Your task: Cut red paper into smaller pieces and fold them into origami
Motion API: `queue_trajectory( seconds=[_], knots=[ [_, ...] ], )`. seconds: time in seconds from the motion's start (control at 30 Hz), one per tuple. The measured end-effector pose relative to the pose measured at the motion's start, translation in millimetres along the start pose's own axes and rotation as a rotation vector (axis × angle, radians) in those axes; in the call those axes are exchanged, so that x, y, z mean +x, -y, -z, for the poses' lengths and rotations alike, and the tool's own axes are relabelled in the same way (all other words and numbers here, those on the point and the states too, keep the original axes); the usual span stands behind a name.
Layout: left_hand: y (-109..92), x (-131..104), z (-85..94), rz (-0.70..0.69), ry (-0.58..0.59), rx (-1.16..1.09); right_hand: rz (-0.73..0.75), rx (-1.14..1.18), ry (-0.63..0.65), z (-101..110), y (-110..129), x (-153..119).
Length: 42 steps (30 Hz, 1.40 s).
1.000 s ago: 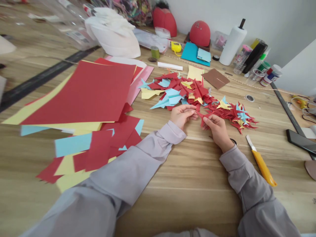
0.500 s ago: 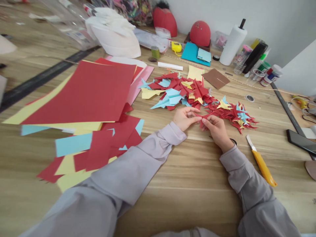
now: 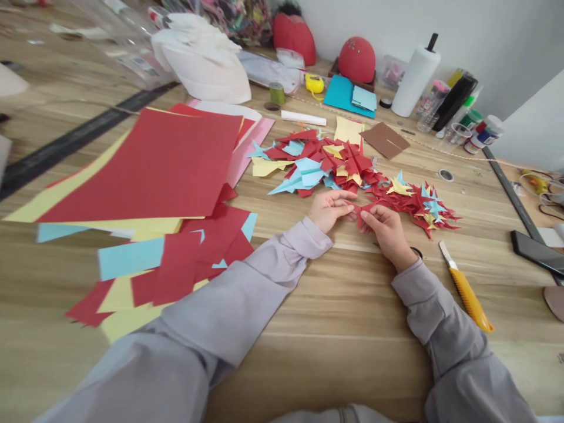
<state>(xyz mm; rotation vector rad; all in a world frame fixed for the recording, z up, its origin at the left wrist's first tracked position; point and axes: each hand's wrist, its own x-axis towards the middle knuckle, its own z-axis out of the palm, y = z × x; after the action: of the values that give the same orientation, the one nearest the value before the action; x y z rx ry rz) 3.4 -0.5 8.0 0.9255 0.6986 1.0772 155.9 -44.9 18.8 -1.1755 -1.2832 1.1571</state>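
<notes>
A small folded piece of red paper (image 3: 362,210) is pinched between my two hands, above the wooden table. My left hand (image 3: 329,210) grips its left side between thumb and fingers. On its right side my right hand (image 3: 386,231) holds it, thumb on top. Just beyond my hands lies a heap of folded red, blue and yellow paper shapes (image 3: 308,171), with a second heap of smaller ones (image 3: 416,202) to its right. Large red sheets (image 3: 158,164) and cut red, yellow and blue pieces (image 3: 178,264) lie at the left.
An orange-handled knife (image 3: 469,296) lies to the right of my right forearm, its blade pointing away. A black phone (image 3: 537,252) rests at the right edge. Bottles (image 3: 416,76), a yellow tape measure (image 3: 314,83) and a white cap (image 3: 205,64) stand along the back.
The fingertips of my left hand have shifted slightly left on the red paper, and more of the paper shows between my hands. My right hand has hardly moved.
</notes>
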Motion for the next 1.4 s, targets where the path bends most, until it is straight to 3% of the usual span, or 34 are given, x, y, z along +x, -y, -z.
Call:
queue_trajectory(
  seconds=[0.37,0.83,1.2,1.4],
  knots=[
    [0.9,0.4,-1.2,-0.097,-0.076,0.048,0.008,-0.009,0.002,1.0,-0.9,0.4],
    [-5.0,0.7,-1.5,0.024,-0.081,-0.051,0.02,0.009,-0.001,1.0,-2.2,0.5],
    [1.6,1.2,-0.4,-0.062,-0.065,0.032,0.021,-0.011,-0.007,1.1,-2.9,1.2],
    [0.3,1.1,-0.5,-0.034,-0.038,0.005,0.007,-0.002,-0.004,1.1,-2.3,0.5]
  ],
)
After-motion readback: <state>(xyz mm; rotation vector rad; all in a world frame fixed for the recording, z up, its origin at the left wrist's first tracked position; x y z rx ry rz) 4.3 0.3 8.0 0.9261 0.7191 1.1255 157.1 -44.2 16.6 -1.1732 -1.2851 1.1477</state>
